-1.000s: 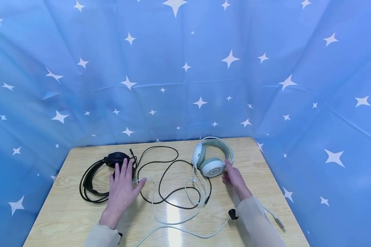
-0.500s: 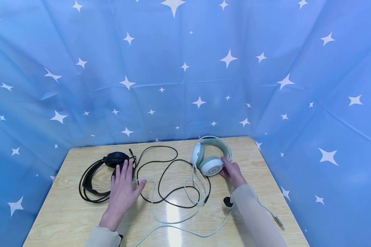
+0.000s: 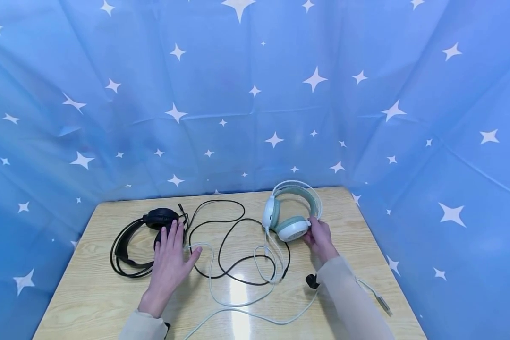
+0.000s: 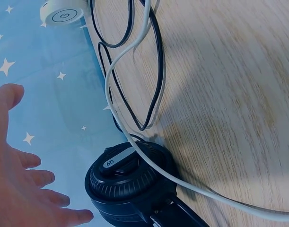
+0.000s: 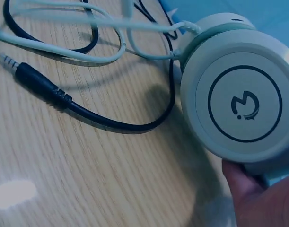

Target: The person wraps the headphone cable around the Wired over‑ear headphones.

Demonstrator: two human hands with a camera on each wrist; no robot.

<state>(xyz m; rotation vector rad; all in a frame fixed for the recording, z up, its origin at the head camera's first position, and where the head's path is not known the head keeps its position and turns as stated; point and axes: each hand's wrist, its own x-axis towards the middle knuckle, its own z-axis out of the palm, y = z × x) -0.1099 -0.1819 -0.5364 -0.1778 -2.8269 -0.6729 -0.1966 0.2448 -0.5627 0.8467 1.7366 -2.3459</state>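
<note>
A white-and-green headset (image 3: 293, 230) sits at the back right of the table. My right hand (image 3: 321, 240) grips it where the near ear cup meets the headband. In the right wrist view the thumb side of the right hand (image 5: 272, 203) lies under the round ear cup (image 5: 246, 104). On the left is a black headset (image 3: 159, 218), its headband toward the left. My left hand (image 3: 168, 264) is above its near ear cup, fingers straight and spread. The left wrist view shows those fingers beside the black headset (image 4: 130, 182), apart from it and holding nothing.
A looped black cable (image 3: 225, 271) and a pale cable (image 3: 212, 283) cross mid-table (image 3: 76, 302). A black audio plug (image 5: 40, 87) lies near the white headset. A USB plug (image 3: 384, 306) lies at the right edge. A starry blue curtain (image 3: 238, 156) surrounds the table.
My right hand has moved left onto the white-and-green headset and taken hold of it. The headset's band has tilted up slightly. The left hand has barely moved.
</note>
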